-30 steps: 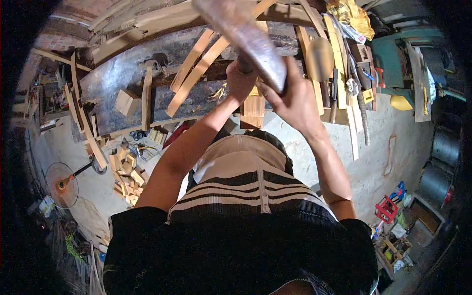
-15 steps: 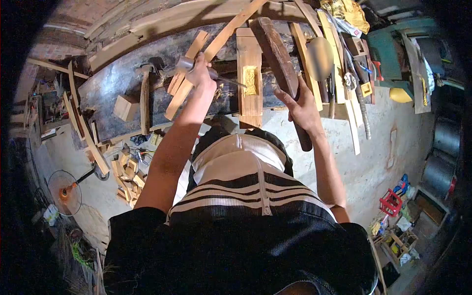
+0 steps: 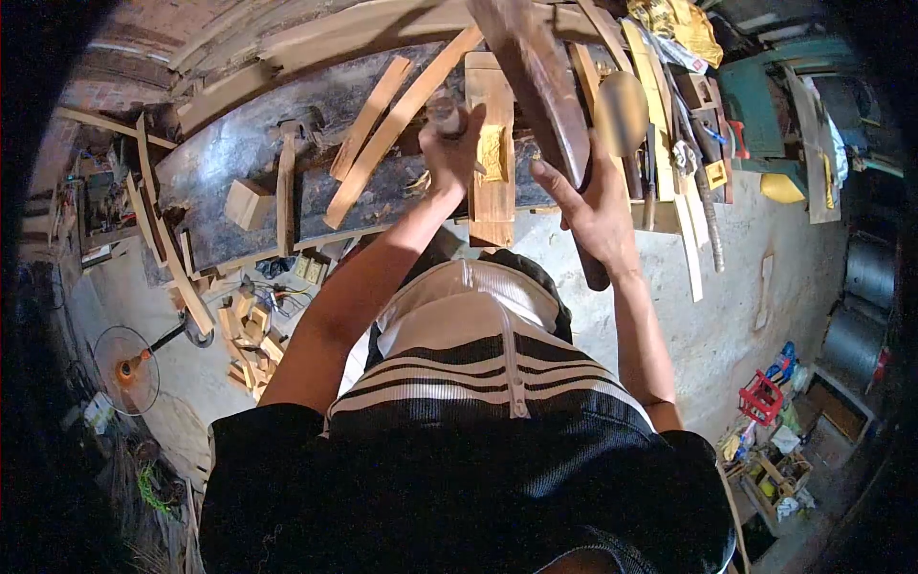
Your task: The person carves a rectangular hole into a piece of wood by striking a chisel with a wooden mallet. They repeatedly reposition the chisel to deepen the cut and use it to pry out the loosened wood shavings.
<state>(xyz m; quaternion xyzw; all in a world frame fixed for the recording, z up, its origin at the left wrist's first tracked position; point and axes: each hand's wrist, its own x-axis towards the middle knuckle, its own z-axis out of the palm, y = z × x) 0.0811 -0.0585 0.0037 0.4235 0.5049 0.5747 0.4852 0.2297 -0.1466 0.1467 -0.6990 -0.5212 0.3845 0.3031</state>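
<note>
My left hand [image 3: 451,158] is closed around the handle of a chisel [image 3: 444,113]. The chisel's end is mostly covered by the hand and lies close to the recess in a light wood block [image 3: 491,206]. That rectangular recess is rough inside and holds pale shavings [image 3: 492,153]. To the right of the block, my right hand [image 3: 601,210] grips a long, dark wooden mallet [image 3: 550,115]. The mallet is raised above the bench, its upper end smeared by motion and its narrow end sticking out below the hand.
Two wood strips [image 3: 402,124] lie left of the block on the dark bench [image 3: 325,196]. A hammer [image 3: 286,182] and a small wood block [image 3: 249,204] are farther left. More strips [image 3: 658,105] lie at the right. Offcuts [image 3: 251,340] and a fan [image 3: 126,370] are on the floor.
My left hand has moved right with the chisel, which now stands more upright by the recess. The mallet's upper end has shifted up and left in view. The block looks slightly shifted right.
</note>
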